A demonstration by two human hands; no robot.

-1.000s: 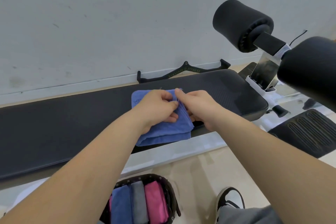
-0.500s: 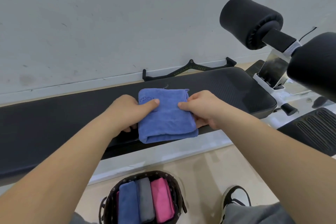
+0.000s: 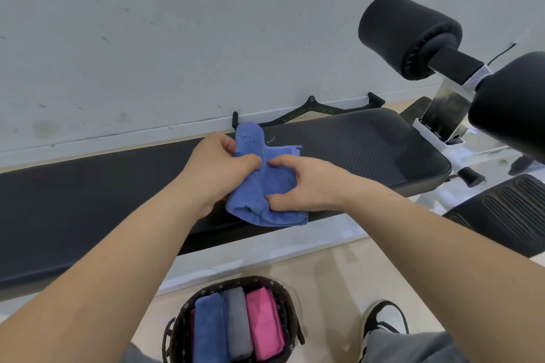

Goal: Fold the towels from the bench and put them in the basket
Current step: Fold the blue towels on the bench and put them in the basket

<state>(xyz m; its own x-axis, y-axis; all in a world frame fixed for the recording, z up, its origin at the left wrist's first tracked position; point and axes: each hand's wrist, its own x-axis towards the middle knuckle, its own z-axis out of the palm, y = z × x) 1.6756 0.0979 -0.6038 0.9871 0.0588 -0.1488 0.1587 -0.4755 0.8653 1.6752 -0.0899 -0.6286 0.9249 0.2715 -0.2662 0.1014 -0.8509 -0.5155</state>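
2 grips, left hand [image 3: 218,169] and right hand [image 3: 309,186], pinch the bunched fuzzy blue towel [image 3: 258,194].

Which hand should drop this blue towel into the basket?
Probably the right hand: it pinches the folded bulk of the towel, while the left hand holds only a raised corner. The basket sits below both.

Scuffed pale wall [image 3: 147,23]; white skirting [image 3: 118,138]; beige floor [image 3: 333,283]
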